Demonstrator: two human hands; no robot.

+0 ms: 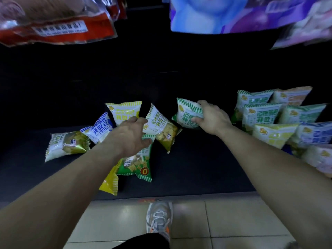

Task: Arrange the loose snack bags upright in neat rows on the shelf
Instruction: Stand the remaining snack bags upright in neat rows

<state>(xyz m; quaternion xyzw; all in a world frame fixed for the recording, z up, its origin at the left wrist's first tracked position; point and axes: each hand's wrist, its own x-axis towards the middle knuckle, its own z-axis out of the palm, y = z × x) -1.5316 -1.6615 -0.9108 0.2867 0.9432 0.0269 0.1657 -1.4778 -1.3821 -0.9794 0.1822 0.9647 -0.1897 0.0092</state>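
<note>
Several loose snack bags lie in a heap on the dark shelf. My right hand grips a green-striped bag and holds it above the shelf, between the heap and the rows. My left hand reaches into the heap, its fingers curled at the edge of an olive bag and over a green bag; what it grasps is hidden. A yellow-striped bag, a blue-striped bag and an olive bag lying flat are around it. At right, bags stand in rows.
Larger bags hang from an upper level: a red one at top left, a blue-purple one at top right. Below the shelf's front edge are pale floor tiles and a grey shoe.
</note>
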